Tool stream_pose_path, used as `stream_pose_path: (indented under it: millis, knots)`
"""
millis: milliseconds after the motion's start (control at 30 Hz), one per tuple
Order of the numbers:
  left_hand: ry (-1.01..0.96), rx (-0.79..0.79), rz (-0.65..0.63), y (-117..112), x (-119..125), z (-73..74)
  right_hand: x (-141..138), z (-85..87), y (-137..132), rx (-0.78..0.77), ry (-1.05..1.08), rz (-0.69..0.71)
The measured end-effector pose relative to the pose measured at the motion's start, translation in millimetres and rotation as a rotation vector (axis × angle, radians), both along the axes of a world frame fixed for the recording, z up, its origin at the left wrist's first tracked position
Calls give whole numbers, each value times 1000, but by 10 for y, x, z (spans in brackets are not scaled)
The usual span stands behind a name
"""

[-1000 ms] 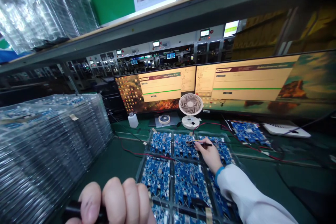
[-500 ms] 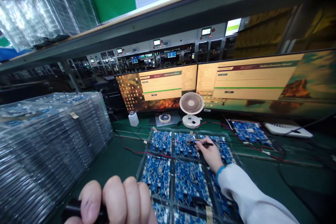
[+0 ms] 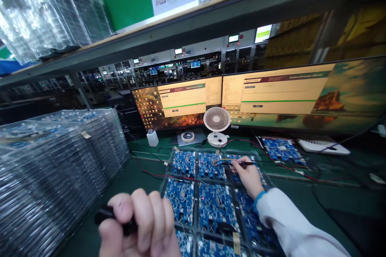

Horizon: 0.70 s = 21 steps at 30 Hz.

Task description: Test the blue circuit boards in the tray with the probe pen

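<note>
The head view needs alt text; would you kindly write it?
The right hand's grip holds a thin black tool over blue circuit boards; the left hand's grip holds a black object in the foreground. Behind stand a white fan and two lit monitors.

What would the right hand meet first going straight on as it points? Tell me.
The right hand would probably meet the far row's middle circuit board first, with the desk fan beyond; depth is unclear.
</note>
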<state>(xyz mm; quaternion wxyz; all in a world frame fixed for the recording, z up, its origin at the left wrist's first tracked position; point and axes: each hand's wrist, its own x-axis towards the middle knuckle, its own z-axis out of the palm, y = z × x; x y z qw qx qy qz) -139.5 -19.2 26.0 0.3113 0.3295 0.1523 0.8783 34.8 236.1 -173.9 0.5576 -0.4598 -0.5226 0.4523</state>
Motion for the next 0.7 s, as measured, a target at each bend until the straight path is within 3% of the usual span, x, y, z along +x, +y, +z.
stream_pose_path:
  millis: [100, 233, 333, 400, 500, 700]
  knots:
    - [201, -267, 58, 84, 68, -18, 163, 303, -179, 24, 34, -33]
    - [706, -733, 53, 250, 179, -81, 383, 924, -706, 127, 121, 52]
    - [1158, -872, 18, 366, 248, -115, 522, 1399, -1214, 213, 132, 156]
    - [1341, -887, 16, 409, 286, -123, 595, 1621, -1488, 398, 39, 227]
    - [1446, -860, 19, 420, 337, -122, 676, 1755, -1706, 510, -23, 274]
    - [1516, -784, -20, 368, 463, -85, 763, 1691, -1772, 465, 26, 292]
